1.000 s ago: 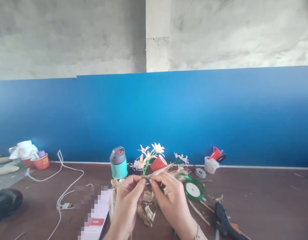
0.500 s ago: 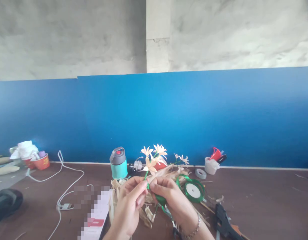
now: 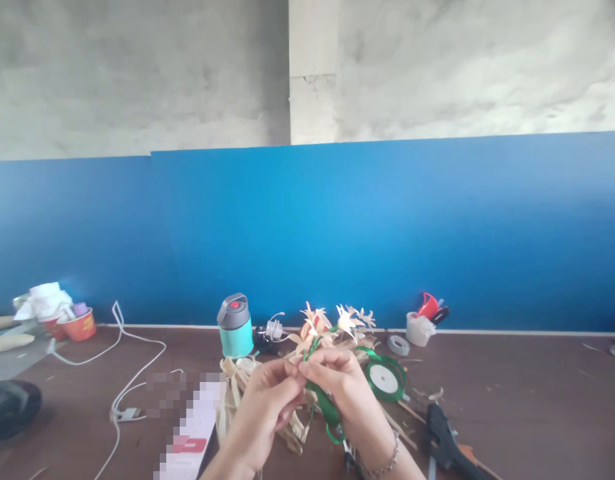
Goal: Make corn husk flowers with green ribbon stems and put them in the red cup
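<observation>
My left hand and my right hand meet fingertip to fingertip, both closed in a pinch. Between them they grip the green-wrapped stem of an artificial flower spray with pale, pointed-petal blossoms. The spray leans to the right. A loose length of green ribbon passes under my right palm and curls below it. Where the fingertips touch, the stem's lower end is hidden. Just right of my right hand lies a green ribbon spool with a white centre.
Dry husk strips lie around and under my hands. Behind stands a teal flask. On the right are a tape roll, a white cup with tools and a black glue gun. White cables cross the left.
The flower spray has tipped down and to the right from a more upright pose. My fingers have shifted slightly right and stay pinched. The green ribbon now curls below my right palm.
</observation>
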Available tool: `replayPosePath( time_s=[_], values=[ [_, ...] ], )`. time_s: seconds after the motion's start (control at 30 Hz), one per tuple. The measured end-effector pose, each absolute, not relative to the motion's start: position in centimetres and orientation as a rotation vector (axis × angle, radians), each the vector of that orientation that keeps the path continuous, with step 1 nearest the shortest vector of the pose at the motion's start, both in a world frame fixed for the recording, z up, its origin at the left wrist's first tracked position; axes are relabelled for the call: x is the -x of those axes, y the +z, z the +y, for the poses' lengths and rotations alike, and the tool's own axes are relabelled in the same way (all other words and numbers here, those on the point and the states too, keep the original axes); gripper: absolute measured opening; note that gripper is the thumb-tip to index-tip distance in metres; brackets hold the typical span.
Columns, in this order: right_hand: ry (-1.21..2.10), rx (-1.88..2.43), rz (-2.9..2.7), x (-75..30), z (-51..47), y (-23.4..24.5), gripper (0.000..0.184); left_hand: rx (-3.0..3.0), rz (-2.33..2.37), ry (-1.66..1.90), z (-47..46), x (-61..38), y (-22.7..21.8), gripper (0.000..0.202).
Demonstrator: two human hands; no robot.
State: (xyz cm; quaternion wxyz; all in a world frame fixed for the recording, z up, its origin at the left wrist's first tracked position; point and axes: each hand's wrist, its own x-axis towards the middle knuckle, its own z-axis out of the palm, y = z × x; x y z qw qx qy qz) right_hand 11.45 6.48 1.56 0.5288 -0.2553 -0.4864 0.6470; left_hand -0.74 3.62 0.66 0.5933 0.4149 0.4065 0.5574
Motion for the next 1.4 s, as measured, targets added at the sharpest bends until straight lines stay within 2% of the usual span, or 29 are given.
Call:
replayPosePath(
  time_s=[0.27,0.43,0.67,0.83,1.0,1.17,1.4],
  values=[
    [1.098,0.882,-1.328,-10.6,6.1,1.7,0.020,-1.751,1.650,1.631,2.8,0.1,-0.1,0.014],
    [0.938,0.920,-1.386,-10.6,6.1,1.1,0.020,-1.971,1.749,1.743,2.9,0.2,-0.9,0.012],
    [0.927,0.893,-1.393,-10.6,6.2,1.2,0.022,-1.874,1.654,1.755,2.9,0.2,-0.3,0.012],
    [0.982,0.815,-1.537,-11.3,6.3,1.4,0.014,-1.701,1.552,1.786,3.1,0.5,-0.1,0.012],
    [0.722,0.917,-1.721,-11.4,5.8,1.3,0.033,-1.537,1.537,1.774,3.3,1.1,0.0,0.014],
    [0.434,1.021,-1.799,-10.9,5.6,1.2,0.014,-1.459,1.494,1.738,3.2,1.3,0.5,0.015],
    [0.538,0.948,-1.808,-11.6,5.5,1.8,0.018,-1.361,1.424,1.665,3.5,1.2,0.6,0.020]
  ],
)
